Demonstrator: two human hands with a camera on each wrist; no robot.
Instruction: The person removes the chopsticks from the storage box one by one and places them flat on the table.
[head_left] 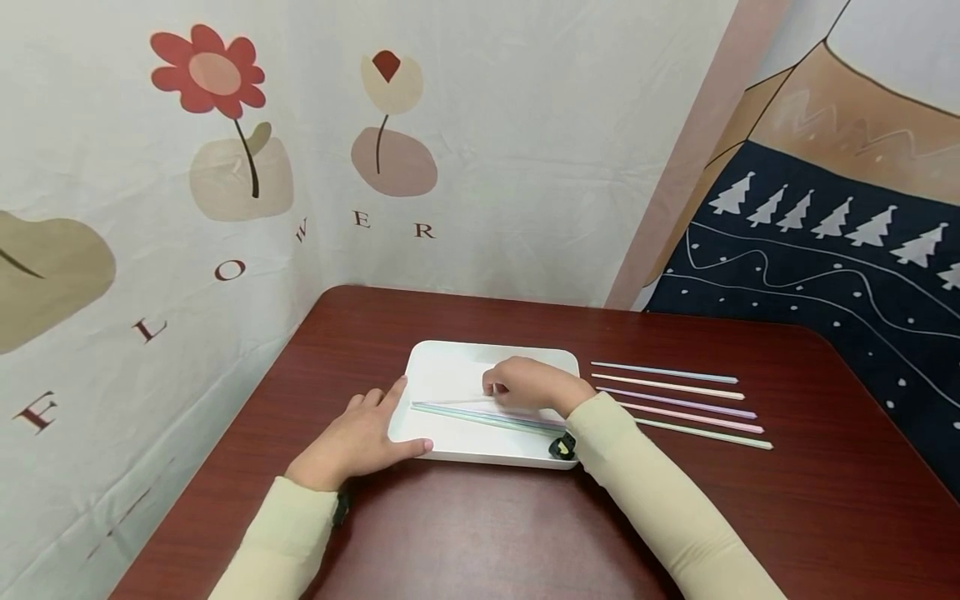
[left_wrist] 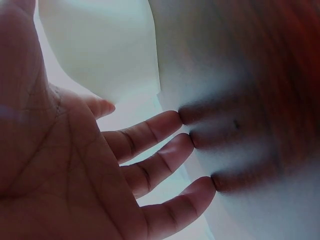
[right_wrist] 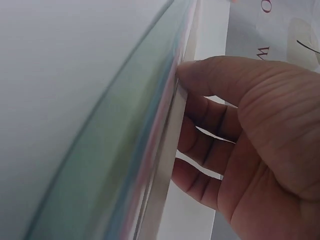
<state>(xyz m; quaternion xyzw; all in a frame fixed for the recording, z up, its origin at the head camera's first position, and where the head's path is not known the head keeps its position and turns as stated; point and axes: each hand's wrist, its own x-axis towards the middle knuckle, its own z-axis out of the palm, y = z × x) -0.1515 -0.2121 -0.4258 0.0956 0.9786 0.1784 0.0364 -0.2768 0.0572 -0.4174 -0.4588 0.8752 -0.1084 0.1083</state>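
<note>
A white tray (head_left: pixel 487 457) lies on the table with several pastel chopsticks (head_left: pixel 480 418) side by side in it. My right hand (head_left: pixel 534 385) is over the tray, thumb and fingertips pinching a cream chopstick (right_wrist: pixel 168 157) beside the others. Pink, blue and green (right_wrist: pixel 117 115) ones lie along it in the right wrist view. At the tray's left front corner, my left hand (head_left: pixel 360 437) is spread, its thumb at the front rim and its forefinger along the left side. Three of its fingertips (left_wrist: pixel 202 187) touch the table in the left wrist view.
To the right of the tray, blue (head_left: pixel 660 372), cream (head_left: pixel 667 386), purple (head_left: pixel 678 402), pink (head_left: pixel 693 418) and green (head_left: pixel 705 434) chopsticks lie in spaced rows on the brown table (head_left: pixel 480 533). A flower-printed curtain (head_left: pixel 510 167) hangs behind the table's back edge.
</note>
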